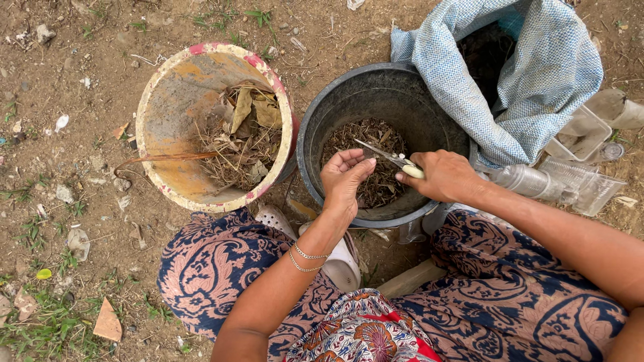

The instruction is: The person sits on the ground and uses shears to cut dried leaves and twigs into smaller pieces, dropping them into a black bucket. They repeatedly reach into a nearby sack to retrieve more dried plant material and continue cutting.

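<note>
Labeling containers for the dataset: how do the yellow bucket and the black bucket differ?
The yellow bucket has worn paint with red patches at its rim; the black bucket is plain dark. The yellow bucket tilts on its side and holds large dry leaves and stalks; the black bucket stands upright and holds finer chopped bits, with both hands and scissors above it. Both are round, on bare dirt.

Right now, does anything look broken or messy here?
Yes. The yellow bucket lies tipped on its side, its paint worn and chipped, dry leaves resting inside. Its handle looks rusty. Clear plastic containers lie jumbled beside the blue woven sack. Litter scraps dot the dirt.
</note>
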